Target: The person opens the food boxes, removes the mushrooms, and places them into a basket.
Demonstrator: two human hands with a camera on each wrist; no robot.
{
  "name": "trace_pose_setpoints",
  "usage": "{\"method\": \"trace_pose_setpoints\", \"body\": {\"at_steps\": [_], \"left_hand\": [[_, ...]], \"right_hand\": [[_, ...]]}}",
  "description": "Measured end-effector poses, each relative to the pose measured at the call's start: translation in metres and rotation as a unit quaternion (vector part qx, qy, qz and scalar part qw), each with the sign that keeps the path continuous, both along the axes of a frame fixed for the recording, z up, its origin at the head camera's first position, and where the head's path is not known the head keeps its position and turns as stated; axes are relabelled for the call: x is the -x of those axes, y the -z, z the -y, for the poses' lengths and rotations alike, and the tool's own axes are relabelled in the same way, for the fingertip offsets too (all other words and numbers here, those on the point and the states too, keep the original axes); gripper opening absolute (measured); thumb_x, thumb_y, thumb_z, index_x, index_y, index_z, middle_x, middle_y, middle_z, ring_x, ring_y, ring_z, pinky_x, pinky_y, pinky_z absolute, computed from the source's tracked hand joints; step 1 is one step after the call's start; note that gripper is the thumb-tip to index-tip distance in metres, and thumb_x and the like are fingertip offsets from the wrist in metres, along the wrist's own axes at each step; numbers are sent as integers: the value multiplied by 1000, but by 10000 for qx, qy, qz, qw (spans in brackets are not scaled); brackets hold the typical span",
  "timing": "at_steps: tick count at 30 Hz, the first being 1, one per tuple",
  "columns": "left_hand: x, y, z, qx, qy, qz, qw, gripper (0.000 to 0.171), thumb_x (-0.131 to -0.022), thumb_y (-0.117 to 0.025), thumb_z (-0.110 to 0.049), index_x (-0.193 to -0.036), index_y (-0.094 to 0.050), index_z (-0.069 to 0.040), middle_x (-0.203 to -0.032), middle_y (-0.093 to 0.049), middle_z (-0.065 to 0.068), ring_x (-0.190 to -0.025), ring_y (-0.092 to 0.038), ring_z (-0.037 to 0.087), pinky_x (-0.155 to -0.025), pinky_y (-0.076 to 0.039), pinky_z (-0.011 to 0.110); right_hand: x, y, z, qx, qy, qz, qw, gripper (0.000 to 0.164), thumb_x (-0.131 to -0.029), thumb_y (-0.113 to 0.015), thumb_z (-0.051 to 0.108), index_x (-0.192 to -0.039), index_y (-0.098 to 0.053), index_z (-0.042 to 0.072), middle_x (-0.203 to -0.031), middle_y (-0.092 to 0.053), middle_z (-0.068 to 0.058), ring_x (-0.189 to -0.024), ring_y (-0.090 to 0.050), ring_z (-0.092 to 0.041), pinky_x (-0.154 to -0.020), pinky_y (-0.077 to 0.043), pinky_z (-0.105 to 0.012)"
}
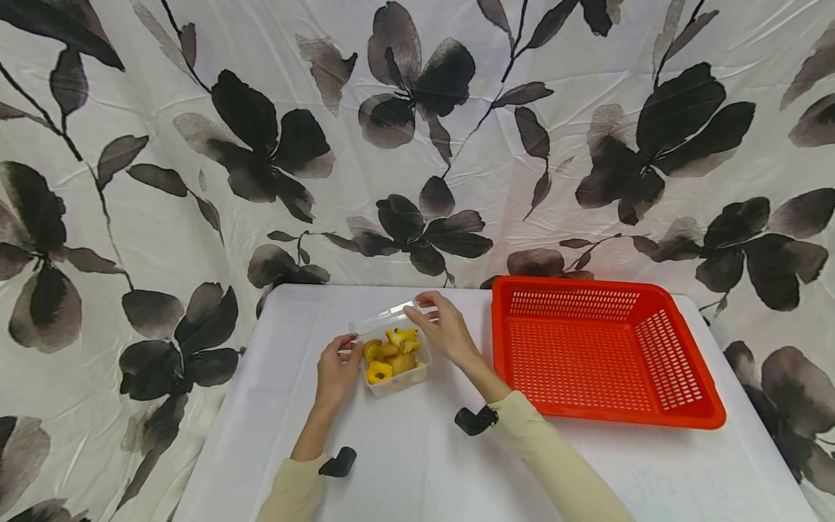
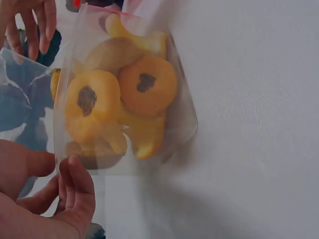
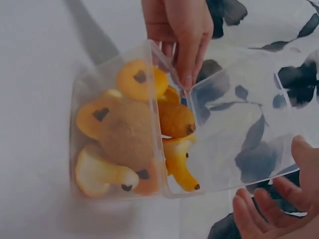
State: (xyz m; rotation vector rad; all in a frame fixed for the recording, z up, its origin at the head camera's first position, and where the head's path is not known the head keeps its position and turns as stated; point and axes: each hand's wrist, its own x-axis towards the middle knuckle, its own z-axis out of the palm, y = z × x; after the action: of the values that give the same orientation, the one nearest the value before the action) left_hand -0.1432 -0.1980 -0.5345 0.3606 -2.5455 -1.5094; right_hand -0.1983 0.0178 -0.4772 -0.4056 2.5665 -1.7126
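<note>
A clear plastic box (image 1: pixel 396 384) stands on the white table, filled with several yellow-orange, knobbly fruit-like pieces (image 1: pixel 391 350) with dark end spots. One rounder piece (image 3: pixel 128 134) looks brownish. The box's hinged clear lid (image 3: pixel 239 124) is raised, tilted up along the far side. My left hand (image 1: pixel 338 373) pinches the box at its left rim corner, thumb and fingertips together there in the left wrist view. At the opposite end, my right hand (image 1: pixel 443 328) holds the lid's edge loosely, thumb on one side and curved fingers (image 3: pixel 246 211) on the other.
A large red perforated basket (image 1: pixel 603 417) stands on the table to the right, near my right forearm. The white table (image 1: pixel 417 471) reaches back to a hanging floral cloth (image 1: pixel 391 167). A black camera (image 1: pixel 476 420) sits on each wrist.
</note>
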Motion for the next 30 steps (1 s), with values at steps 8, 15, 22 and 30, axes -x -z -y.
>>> {"method": "trace_pose_setpoints", "body": {"at_steps": [8, 15, 22, 30], "left_hand": [[3, 0, -3, -569, -249, 193, 9979, 29, -103, -62, -11, -127, -65, 6, -112, -64, 21, -90, -66, 31, -64, -51, 12], [1, -1, -3, -634, -275, 319, 9971, 28, -102, -62, -8, -126, -65, 6, -112, -64, 20, -90, -65, 28, -65, -51, 11], [-2, 0, -4, -750, -143, 369, 9964, 29, -102, -62, -8, -127, -65, 7, -111, -63, 20, -95, -65, 35, -65, -51, 12], [-8, 0, -6, -857, -144, 372, 9955, 28, -103, -61, -8, -127, -65, 6, -113, -64, 21, -95, -65, 34, -66, -51, 13]], "right_hand": [[16, 1, 7, 257, 56, -147, 9995, 33, -101, -68, 24, -122, -65, -1, -116, -68, -16, -111, -67, -30, -101, -53, -40], [29, 0, 12, 34, 184, -312, 9993, 30, -101, -68, 27, -114, -69, 0, -109, -72, -15, -105, -68, -29, -97, -54, -39], [42, 3, 13, 274, 347, -21, 9990, 32, -104, -63, 29, -108, -71, -1, -100, -73, -20, -91, -72, -36, -78, -61, -36], [52, 15, 13, 441, 336, 377, 9978, 26, -104, -63, 19, -108, -73, -5, -99, -72, -26, -86, -72, -40, -70, -62, -33]]}}
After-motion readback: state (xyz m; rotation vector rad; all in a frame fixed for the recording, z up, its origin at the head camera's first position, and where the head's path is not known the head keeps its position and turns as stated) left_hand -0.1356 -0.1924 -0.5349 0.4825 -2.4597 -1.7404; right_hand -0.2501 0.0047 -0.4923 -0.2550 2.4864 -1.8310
